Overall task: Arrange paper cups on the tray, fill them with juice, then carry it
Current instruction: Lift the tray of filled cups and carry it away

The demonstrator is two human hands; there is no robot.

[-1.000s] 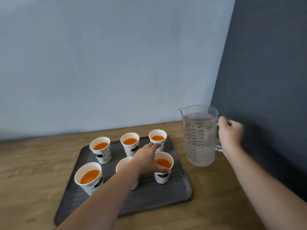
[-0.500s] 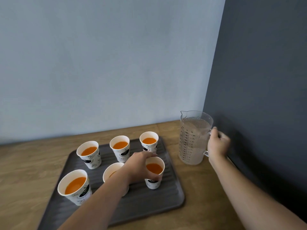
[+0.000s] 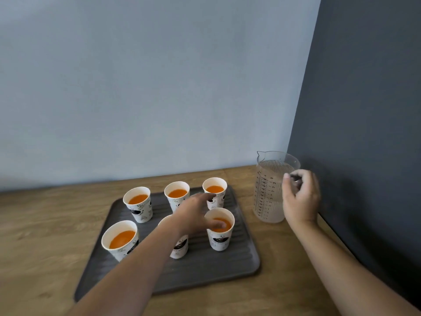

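Several white printed paper cups stand in two rows on a dark ridged tray (image 3: pixel 205 270), each holding orange juice. The back row has a left cup (image 3: pixel 139 205), a middle cup (image 3: pixel 177 195) and a right cup (image 3: pixel 215 192). In front are a left cup (image 3: pixel 120 238), a middle cup (image 3: pixel 181 247) mostly hidden by my forearm, and a right cup (image 3: pixel 220 233). My left hand (image 3: pixel 196 213) hovers over the cups, fingers apart, thumb above the front right cup's rim. A clear pitcher (image 3: pixel 268 190) stands on the table right of the tray. My right hand (image 3: pixel 300 197) curls around its handle.
The wooden table (image 3: pixel 45 224) ends at a pale blue wall behind and a dark grey wall (image 3: pixel 364 133) on the right, close to the pitcher. Bare wood lies left of the tray and along the front edge.
The pitcher has come to rest near the dark wall, my right hand still at its handle with looser fingers. My left hand stays spread over the front cups.
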